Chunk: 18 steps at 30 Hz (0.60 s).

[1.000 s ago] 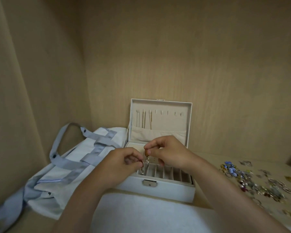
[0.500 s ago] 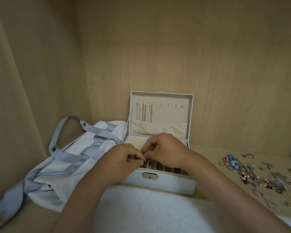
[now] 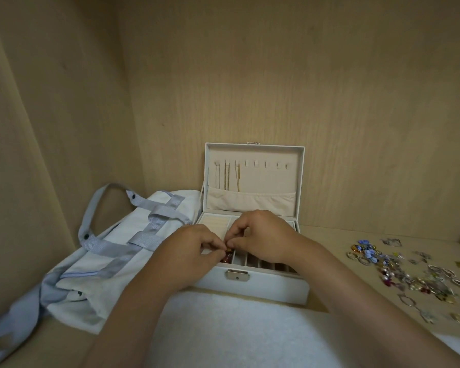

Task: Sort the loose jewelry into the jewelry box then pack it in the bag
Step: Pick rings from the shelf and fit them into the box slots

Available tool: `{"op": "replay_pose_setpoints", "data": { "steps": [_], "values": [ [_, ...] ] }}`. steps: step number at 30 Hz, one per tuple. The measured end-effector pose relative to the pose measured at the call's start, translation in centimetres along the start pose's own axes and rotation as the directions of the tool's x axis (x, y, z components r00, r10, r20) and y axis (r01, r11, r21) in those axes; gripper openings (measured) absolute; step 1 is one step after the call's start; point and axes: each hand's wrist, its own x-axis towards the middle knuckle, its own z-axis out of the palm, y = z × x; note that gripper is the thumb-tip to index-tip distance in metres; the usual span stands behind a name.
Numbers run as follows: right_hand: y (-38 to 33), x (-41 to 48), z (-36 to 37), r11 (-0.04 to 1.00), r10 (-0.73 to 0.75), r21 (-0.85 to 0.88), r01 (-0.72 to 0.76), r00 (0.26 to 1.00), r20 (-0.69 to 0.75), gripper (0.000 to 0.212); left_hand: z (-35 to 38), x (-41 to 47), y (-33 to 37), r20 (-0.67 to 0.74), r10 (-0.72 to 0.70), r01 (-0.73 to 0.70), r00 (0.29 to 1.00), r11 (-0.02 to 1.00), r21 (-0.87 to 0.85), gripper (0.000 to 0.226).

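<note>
A white jewelry box point(image 3: 260, 286) stands open at the centre, its lid upright with thin chains hanging inside. My left hand point(image 3: 189, 252) and my right hand point(image 3: 263, 235) meet over the box's front-left slots. Their fingertips pinch one small piece of jewelry point(image 3: 227, 248) together; a dark red piece point(image 3: 225, 258) sits just below in a slot. Loose jewelry point(image 3: 409, 272) lies scattered on the shelf to the right. A pale blue bag with grey straps point(image 3: 104, 256) lies to the left of the box.
Wooden walls close in at the back and the left. A white cloth point(image 3: 237, 333) covers the shelf in front of the box. The bag's strap loop point(image 3: 101, 203) stands up against the left wall.
Both hands have sunk lower onto the front-left slots while staying pinched together. The view has shifted slightly, so the box and jewelry appear higher in frame.
</note>
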Motion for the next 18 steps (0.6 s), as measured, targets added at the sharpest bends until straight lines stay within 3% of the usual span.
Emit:
{"op": "replay_pose_setpoints", "data": {
  "steps": [18],
  "values": [
    [-0.13, -0.06, 0.46, 0.999, -0.002, -0.033, 0.002, 1.000, 0.008, 0.009, 0.22, -0.02, -0.24, -0.015, -0.043, 0.042, 0.999, 0.998, -0.042, 0.020]
  ]
}}
